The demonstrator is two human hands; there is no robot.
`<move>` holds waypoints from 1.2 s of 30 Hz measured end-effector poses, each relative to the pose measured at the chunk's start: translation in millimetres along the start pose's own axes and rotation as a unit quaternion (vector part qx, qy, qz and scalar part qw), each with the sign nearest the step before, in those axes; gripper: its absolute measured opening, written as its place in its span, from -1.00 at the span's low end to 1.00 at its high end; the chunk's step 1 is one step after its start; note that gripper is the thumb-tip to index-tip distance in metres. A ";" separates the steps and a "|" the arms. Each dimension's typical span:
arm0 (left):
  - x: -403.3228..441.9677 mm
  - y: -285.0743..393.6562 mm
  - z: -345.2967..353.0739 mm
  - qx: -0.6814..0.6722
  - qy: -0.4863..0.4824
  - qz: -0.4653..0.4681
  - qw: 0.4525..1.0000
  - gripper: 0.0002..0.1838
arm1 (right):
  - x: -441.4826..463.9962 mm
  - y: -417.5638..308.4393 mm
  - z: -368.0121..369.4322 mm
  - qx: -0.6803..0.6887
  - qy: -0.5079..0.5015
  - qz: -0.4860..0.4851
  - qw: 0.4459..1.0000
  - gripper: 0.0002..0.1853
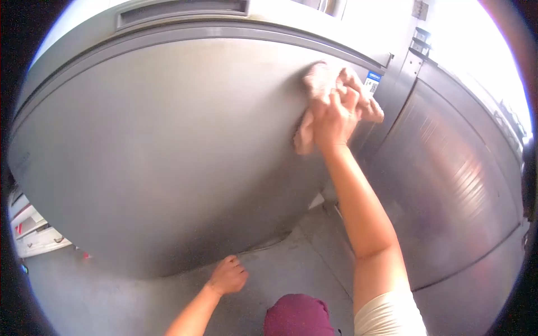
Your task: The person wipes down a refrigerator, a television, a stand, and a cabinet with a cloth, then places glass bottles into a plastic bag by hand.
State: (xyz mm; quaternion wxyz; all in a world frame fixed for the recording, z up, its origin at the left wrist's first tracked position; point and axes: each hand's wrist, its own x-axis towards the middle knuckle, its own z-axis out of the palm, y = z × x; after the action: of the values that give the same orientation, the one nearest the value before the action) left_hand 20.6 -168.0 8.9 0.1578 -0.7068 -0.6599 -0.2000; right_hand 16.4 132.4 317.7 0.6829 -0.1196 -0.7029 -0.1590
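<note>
My right hand (336, 115) is closed on a pale pink cloth (318, 81) and presses it against the upper right of a large grey door panel (168, 129). Folds of the cloth stick out on both sides of the fingers. Just right of the cloth is a small blue and white label (371, 82). Low down, my left hand (228, 274) is curled into a fist near the panel's bottom edge, with nothing visible in it. Whether it touches that edge I cannot tell.
A recessed handle (182, 14) runs along the top, above the panel. To the right stands a shiny metal cabinet door (448, 185). Grey floor (314, 263) lies below. A rounded maroon fabric thing (297, 316) shows at the bottom, and white shelving (42, 238) at lower left.
</note>
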 end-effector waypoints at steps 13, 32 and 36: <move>-41.4 -9.0 -18.7 -0.017 0.030 -0.006 0.999 -0.91 | -75.7 -144.8 -20.1 0.192 -0.085 -0.090 0.974 -0.48; 24.6 3.7 19.1 -0.053 -0.097 -0.056 0.992 -0.94 | -375.4 64.7 9.6 0.040 -0.282 0.430 0.857 -0.57; 45.7 7.1 39.8 -0.042 -0.195 -0.063 0.978 -0.93 | -423.7 28.7 -32.9 0.146 -0.567 0.444 0.679 -0.64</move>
State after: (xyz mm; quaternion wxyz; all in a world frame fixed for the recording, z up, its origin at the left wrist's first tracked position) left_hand 32.9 -109.5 -3.0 -0.0168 -0.6951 -0.7124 -0.0949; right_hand 74.2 166.9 -102.8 0.1534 -0.3831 -0.8343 0.3657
